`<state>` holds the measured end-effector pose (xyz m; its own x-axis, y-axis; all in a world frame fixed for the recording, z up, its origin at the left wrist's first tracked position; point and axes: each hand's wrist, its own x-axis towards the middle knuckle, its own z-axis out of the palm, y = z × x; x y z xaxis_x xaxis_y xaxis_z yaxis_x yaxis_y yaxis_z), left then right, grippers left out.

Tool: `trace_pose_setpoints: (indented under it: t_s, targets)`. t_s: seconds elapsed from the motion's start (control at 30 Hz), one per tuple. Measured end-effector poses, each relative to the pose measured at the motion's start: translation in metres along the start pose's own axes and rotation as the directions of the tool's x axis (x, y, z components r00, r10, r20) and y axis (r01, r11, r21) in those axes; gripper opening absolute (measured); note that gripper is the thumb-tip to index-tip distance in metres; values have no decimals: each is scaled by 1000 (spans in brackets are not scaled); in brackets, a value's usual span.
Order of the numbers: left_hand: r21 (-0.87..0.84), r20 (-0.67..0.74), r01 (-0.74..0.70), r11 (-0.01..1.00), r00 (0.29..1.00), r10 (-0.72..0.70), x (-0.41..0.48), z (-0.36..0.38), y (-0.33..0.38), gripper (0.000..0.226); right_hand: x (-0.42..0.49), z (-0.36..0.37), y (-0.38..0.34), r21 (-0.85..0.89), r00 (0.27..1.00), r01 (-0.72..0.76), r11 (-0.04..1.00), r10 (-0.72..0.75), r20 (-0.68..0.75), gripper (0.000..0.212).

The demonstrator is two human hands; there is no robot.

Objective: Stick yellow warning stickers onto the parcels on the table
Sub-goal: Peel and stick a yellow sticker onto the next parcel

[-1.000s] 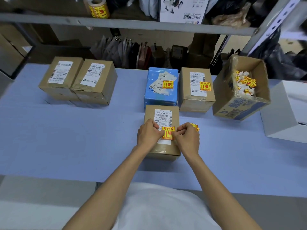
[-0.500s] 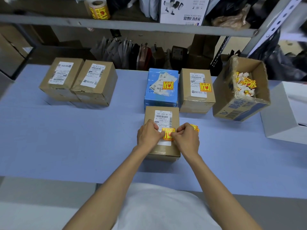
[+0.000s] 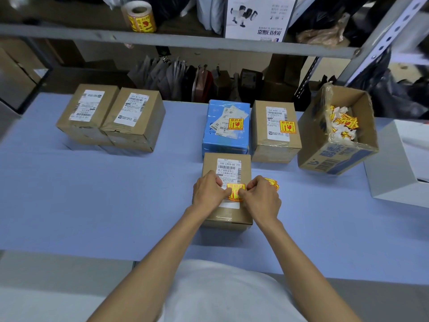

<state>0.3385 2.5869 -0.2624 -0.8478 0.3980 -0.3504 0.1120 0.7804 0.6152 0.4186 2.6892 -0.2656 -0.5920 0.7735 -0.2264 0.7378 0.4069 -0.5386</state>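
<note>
Far left of the near brown parcel (image 3: 227, 189), two brown boxes (image 3: 111, 117) sit side by side on the blue worktop (image 3: 92, 201). They have white labels only. The near brown parcel sits in the middle, close to the person. The left hand (image 3: 207, 192) rests on its top with fingers curled, and its thumb presses the left edge of a yellow warning sticker (image 3: 235, 191). The sticker lies on the parcel's top, between the two hands, just under the white label. The right hand (image 3: 261, 197) is curled too; its thumb presses the sticker's right edge, and it also holds spare yellow stickers (image 3: 272, 183). Behind the parcel is a blue parcel (image 3: 226, 126) with a sticker on. Right of that stands a brown parcel (image 3: 275, 131), also stickered. Farther right, an open box (image 3: 336, 133) holds sticker scraps.
</note>
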Motion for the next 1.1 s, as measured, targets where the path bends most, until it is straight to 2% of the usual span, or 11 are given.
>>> trace_pose_setpoints:
  t_s: [0.3, 0.5, 0.67, 0.77, 0.97, 1.1]
  targets:
    - [3, -5, -10, 1000, 1000, 10, 1, 0, -6, 35, 2, -2, 13, 27, 1000, -12, 1000, 12, 2, 31]
    - [-50, 17, -22, 998, 1000, 23, -1, 0, -12, 40, 7, 1, 26, 275, 994, -93, 957, 71, 89, 29]
    - [-86, 24, -111, 990, 993, 114, -2, 1, -7, 35, 12, -2, 12, 200, 992, -122, 972, 112, 64, 41]
    - [-110, 62, -173, 979, 982, 181, 1, -3, -6, 30, 17, 0, 10, 174, 992, -103, 979, 89, 87, 40]
    - [-94, 64, -206, 974, 975, 212, 3, -12, -17, 27, 17, 2, 22, 297, 994, -31, 954, -2, 108, 29]
    - [-45, 106, -263, 964, 958, 266, -4, -10, -21, 31, 6, 0, 22, 296, 977, 74, 952, -129, 170, 38]
